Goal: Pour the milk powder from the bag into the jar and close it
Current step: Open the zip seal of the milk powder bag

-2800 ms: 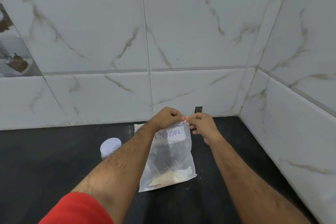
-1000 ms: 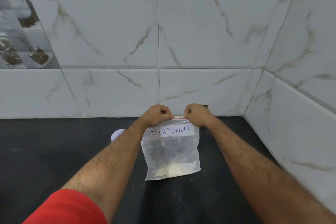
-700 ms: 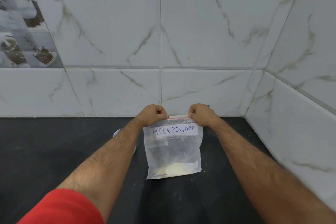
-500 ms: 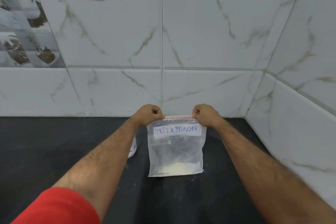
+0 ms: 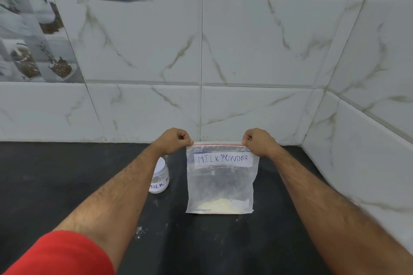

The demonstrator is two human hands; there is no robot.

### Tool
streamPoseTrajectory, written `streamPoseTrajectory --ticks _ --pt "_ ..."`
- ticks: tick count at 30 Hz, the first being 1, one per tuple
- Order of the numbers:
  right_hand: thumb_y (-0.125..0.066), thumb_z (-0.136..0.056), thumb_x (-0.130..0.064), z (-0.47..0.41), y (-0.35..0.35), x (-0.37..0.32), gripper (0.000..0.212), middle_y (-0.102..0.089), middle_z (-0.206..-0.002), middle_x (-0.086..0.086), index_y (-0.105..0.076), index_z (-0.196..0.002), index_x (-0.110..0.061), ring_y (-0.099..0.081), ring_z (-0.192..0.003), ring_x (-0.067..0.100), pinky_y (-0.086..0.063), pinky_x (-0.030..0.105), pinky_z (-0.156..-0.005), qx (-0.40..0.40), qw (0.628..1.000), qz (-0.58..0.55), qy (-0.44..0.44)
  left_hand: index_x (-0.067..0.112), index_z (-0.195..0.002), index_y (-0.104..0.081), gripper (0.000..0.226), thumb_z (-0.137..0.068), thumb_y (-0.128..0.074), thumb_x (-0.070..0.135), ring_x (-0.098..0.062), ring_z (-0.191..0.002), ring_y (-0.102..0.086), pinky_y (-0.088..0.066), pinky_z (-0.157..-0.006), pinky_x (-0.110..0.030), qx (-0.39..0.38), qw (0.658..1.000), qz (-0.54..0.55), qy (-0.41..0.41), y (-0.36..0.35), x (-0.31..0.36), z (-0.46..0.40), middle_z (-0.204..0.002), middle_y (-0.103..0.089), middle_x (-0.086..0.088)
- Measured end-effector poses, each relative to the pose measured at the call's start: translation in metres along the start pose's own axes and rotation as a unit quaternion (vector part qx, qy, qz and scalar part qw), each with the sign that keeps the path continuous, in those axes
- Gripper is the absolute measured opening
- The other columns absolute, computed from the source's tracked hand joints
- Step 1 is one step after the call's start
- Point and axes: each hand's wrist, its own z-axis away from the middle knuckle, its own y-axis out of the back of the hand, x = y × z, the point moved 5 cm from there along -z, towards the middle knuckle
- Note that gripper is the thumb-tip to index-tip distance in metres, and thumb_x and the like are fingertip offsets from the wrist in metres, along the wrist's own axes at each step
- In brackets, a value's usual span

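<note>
One clear bag [image 5: 221,183] labelled MILK POWDER, upright on my dark table [image 5: 55,185], a little pale powder [image 5: 220,204] at its bottom. My left hand [image 5: 173,140] and right hand [image 5: 257,140], two in all, pinch its top corners, fingers clamped on the red seal strip. One lidded jar [image 5: 159,179] stands just left, partly behind my forearm. One red sleeve [image 5: 60,254].

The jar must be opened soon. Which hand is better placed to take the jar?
The left hand, probably. The jar stands beside the left forearm, left of the bag. The right hand pinches the bag's far top corner and could hold it.
</note>
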Motion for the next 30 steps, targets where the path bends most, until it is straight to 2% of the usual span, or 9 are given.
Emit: streamPoseTrajectory --ticks 3,9,14,16,18,20,22,24,30 --pt "-0.048 -0.089 -0.013 0.002 0.001 -0.002 0.023 -0.061 -0.077 -0.018 -0.061 -0.075 -0.026 -0.060 -0.087 0.016 -0.047 0.036 -0.089 0.004 1.000 -0.001 0.001 0.005 -0.086 -0.074 0.016 -0.086 -0.073 0.021 -0.014 -0.084 -0.065 -0.051 -0.083 -0.031 -0.004 1.000 0.011 -0.001 0.003 0.000 0.001 -0.088 -0.074 0.000" --pt "-0.050 -0.087 -0.009 -0.001 0.008 -0.016 0.025 -0.063 -0.078 -0.013 -0.059 -0.070 -0.025 -0.062 -0.085 0.018 -0.052 0.036 -0.084 0.031 0.998 -0.042 0.027 0.004 -0.087 -0.075 0.017 -0.088 -0.071 0.021 -0.015 -0.089 -0.066 -0.050 -0.081 -0.023 0.030 0.999 0.034 0.019 0.018 0.002 -0.006 -0.090 -0.074 -0.002" --pt "-0.053 -0.089 -0.008 0.001 0.016 -0.030 0.023 -0.061 -0.077 -0.011 -0.059 -0.072 -0.022 -0.056 -0.073 0.010 -0.043 0.024 -0.065 0.060 0.989 -0.116 0.066 0.011 -0.106 -0.071 0.025 -0.089 -0.070 0.031 -0.015 -0.083 -0.058 -0.044 -0.078 -0.028 0.198 0.978 0.056 0.021 0.028 0.017 -0.002 -0.091 -0.067 0.000" --pt "-0.053 -0.091 -0.008 0.006 0.015 -0.032 0.020 -0.064 -0.082 -0.005 -0.059 -0.076 -0.020 -0.055 -0.073 0.011 -0.040 0.023 -0.064 0.083 0.983 -0.145 0.076 0.013 -0.123 -0.061 0.042 -0.089 -0.069 0.036 -0.016 -0.088 -0.057 -0.042 -0.081 -0.027 0.275 0.956 0.096 0.043 0.026 0.024 0.007 -0.093 -0.063 0.002" --pt "-0.054 -0.092 -0.009 0.010 0.009 -0.033 0.017 -0.064 -0.084 -0.003 -0.060 -0.079 -0.018 -0.055 -0.074 0.012 -0.041 0.025 -0.066 0.104 0.977 -0.168 0.081 0.012 -0.120 -0.059 0.040 -0.090 -0.067 0.037 -0.019 -0.087 -0.059 -0.042 -0.079 -0.027 0.325 0.931 0.137 0.089 0.016 0.027 0.014 -0.085 -0.060 0.004" --pt "-0.054 -0.092 -0.009 0.014 0.000 -0.032 0.016 -0.063 -0.083 -0.004 -0.060 -0.080 -0.017 -0.055 -0.073 0.009 -0.041 0.022 -0.065 0.113 0.974 -0.177 0.082 0.013 -0.098 -0.064 0.030 -0.091 -0.064 0.042 -0.020 -0.081 -0.061 -0.042 -0.073 -0.027 0.299 0.930 0.176 0.119 -0.005 0.030 0.012 -0.081 -0.064 0.002" --pt "-0.055 -0.093 -0.009 0.019 -0.011 -0.031 0.016 -0.063 -0.085 -0.004 -0.060 -0.081 -0.017 -0.055 -0.074 0.009 -0.040 0.022 -0.066 0.113 0.976 -0.167 0.088 0.014 -0.075 -0.064 0.037 -0.092 -0.059 0.046 -0.019 -0.064 -0.060 -0.042 -0.060 -0.027 0.210 0.939 0.236 0.132 -0.032 0.038 0.006 -0.075 -0.068 -0.003" --pt "-0.055 -0.093 -0.009 0.024 -0.020 -0.028 0.016 -0.064 -0.087 -0.002 -0.060 -0.080 -0.018 -0.055 -0.077 0.012 -0.040 0.024 -0.069 0.111 0.977 -0.156 0.096 0.013 -0.072 -0.065 0.039 -0.093 -0.058 0.045 -0.015 -0.053 -0.056 -0.035 -0.046 -0.022 0.135 0.938 0.278 0.154 -0.055 0.044 0.003 -0.069 -0.069 -0.004" --pt "-0.057 -0.093 -0.008 0.035 -0.024 -0.023 0.018 -0.064 -0.087 -0.001 -0.058 -0.079 -0.020 -0.055 -0.081 0.015 -0.039 0.023 -0.071 0.126 0.976 -0.136 0.116 0.009 -0.074 -0.063 0.021 -0.091 -0.062 0.022 -0.009 -0.041 -0.051 -0.033 -0.037 -0.018 0.106 0.905 0.355 0.208 -0.072 0.045 0.001 -0.060 -0.063 -0.003"
